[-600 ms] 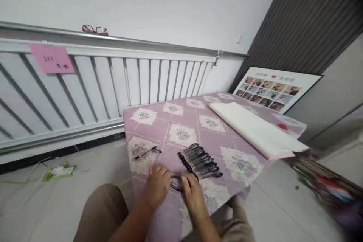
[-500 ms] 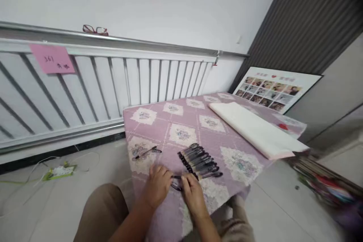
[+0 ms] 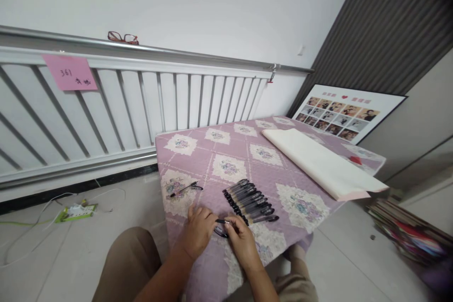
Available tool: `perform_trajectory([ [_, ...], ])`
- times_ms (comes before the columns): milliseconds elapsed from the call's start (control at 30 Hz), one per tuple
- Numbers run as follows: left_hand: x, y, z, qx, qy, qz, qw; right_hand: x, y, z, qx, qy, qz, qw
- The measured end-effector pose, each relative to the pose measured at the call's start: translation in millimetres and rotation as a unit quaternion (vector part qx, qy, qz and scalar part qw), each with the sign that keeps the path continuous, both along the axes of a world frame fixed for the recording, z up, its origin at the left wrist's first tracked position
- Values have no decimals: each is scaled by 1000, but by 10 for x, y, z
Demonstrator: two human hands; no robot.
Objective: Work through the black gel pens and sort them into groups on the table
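At the near edge of a small table under a pink patterned cloth (image 3: 212,151), my left hand (image 3: 198,231) and my right hand (image 3: 241,243) meet. Both pinch a black pen (image 3: 222,222) between their fingertips, one at each end. Just beyond my right hand lies a row of several black pens (image 3: 249,197), side by side. A single black pen (image 3: 184,189) rests apart on the cloth, to the left of the row.
A folded cream cloth (image 3: 322,163) lies across the table's right side. A white radiator (image 3: 123,104) runs along the wall, with red glasses (image 3: 123,37) on top and a pink note (image 3: 70,72). A photo board (image 3: 345,113) leans at right; books (image 3: 406,226) lie on the floor.
The view has shifted slightly; both hands stay at the same pen, with the right fingers drawn a little nearer the left.
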State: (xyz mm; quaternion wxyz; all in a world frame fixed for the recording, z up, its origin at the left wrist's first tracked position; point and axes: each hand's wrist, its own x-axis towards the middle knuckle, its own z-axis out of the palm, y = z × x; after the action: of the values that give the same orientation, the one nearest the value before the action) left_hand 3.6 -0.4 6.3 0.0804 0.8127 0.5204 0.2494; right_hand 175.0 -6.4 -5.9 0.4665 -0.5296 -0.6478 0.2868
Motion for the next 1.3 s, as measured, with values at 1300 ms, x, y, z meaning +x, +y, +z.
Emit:
perform_trajectory([
  [1300, -21, 19, -32, -6, -3, 11, 1000, -44, 5, -13, -12, 10, -43, 999],
])
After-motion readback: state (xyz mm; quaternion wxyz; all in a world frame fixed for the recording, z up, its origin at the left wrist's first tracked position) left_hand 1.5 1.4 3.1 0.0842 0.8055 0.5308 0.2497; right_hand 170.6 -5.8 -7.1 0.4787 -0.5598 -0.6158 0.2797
